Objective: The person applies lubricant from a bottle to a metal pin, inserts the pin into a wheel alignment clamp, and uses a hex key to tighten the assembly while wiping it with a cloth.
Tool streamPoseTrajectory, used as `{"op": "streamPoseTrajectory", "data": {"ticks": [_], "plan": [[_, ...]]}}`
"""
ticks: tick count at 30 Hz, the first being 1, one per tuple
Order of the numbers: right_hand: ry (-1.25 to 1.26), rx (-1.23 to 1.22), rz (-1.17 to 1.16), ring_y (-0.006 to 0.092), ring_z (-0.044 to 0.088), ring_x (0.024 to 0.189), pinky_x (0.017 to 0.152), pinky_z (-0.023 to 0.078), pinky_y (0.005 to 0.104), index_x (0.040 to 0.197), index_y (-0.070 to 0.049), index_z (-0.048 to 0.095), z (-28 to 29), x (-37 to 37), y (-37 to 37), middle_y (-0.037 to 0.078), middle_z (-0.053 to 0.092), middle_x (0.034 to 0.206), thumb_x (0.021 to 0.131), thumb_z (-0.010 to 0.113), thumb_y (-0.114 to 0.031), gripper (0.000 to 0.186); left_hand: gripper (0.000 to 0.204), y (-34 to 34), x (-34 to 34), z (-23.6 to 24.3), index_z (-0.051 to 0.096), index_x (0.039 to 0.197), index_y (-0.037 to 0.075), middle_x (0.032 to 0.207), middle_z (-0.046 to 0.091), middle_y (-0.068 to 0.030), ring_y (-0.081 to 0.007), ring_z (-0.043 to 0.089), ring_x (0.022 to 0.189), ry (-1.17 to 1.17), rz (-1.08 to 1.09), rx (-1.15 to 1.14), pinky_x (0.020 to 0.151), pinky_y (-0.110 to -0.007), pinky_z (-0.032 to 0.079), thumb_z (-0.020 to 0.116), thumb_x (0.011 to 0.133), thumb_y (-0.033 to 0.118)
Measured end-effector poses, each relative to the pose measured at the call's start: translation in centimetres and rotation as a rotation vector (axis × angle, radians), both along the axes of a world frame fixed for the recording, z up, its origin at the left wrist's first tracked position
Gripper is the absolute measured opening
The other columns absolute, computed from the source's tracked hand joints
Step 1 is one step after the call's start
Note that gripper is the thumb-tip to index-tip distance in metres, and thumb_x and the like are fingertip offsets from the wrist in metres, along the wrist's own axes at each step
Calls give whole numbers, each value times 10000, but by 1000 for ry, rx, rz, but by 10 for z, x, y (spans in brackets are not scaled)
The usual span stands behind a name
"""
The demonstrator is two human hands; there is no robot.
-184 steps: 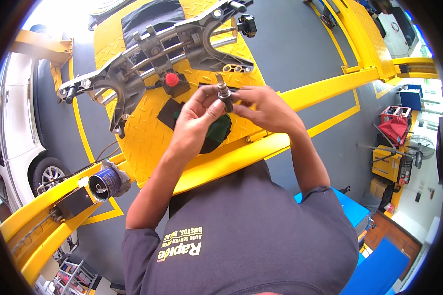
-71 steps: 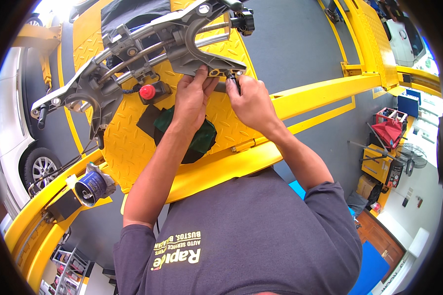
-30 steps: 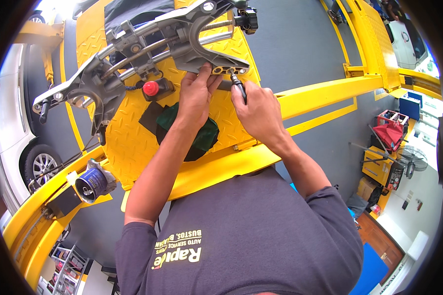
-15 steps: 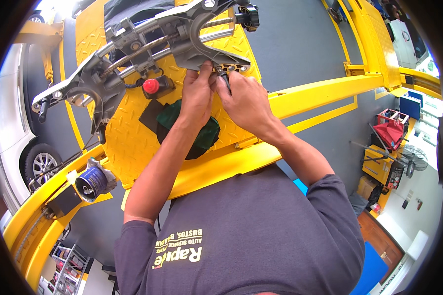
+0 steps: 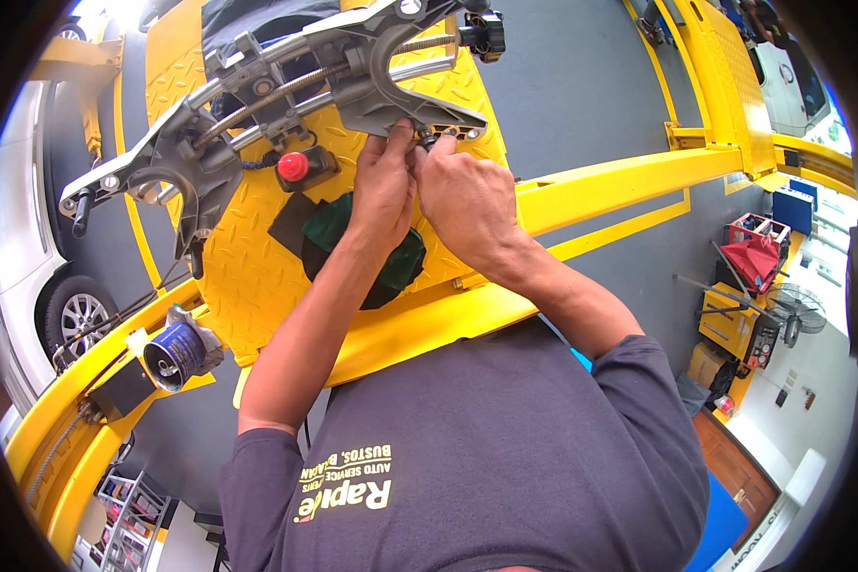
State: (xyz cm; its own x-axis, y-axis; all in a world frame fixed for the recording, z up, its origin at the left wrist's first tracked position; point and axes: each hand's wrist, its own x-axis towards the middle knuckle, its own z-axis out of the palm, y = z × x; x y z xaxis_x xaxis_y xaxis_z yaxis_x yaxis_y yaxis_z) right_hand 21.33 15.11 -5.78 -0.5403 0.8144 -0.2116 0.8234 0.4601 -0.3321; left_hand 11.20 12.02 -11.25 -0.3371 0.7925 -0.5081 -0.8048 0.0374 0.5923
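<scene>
A grey metal wheel clamp (image 5: 362,103), with a threaded rod and smooth bars, lies tilted over a yellow tread-plate platform (image 5: 248,305). My left hand (image 5: 383,186) is closed at the lower edge of its right-hand claw, thumb pressed against the metal. Beside it, my right hand (image 5: 469,200) pinches a small dark peg (image 5: 429,141) at that claw's end. Only the peg's tip shows; my fingers cover the rest. What the left fingertips grip underneath is hidden. A black knob (image 5: 481,36) sits at the clamp's upper right end.
Left of my wrists are a box with a red button (image 5: 294,168) and a dark green cloth (image 5: 329,224). A blue can (image 5: 176,355) stands on the yellow lift rail. A white car (image 5: 19,229) is at the left; a fan (image 5: 793,315) and yellow machine (image 5: 729,324) stand right.
My right hand has turned and its fingers have curled in, covering more of the dark peg. The left hand and the clamp have barely moved.
</scene>
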Motion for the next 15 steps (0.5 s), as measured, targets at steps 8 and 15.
{"op": "streamPoseTrajectory", "data": {"ticks": [8,15], "plan": [[102,4,42,476,780,808,751,627,546,976,54,650,-3,3,9,293,760,820,1122,532,-277,380,381,-2,-2,-14,549,1495,33,1319,682,-65,-143,646,1190,20,-65,-1,1037,-328,547,558,1180,249],[32,-45,124,477,765,938,842,601,573,1008,55,697,-11,-5,25,296,764,926,1083,550,-210,312,357,-2,-3,-19,580,1450,27,1359,676,-78,-170,636,1243,31,-54,41,1119,-343,497,553,1175,254]]}}
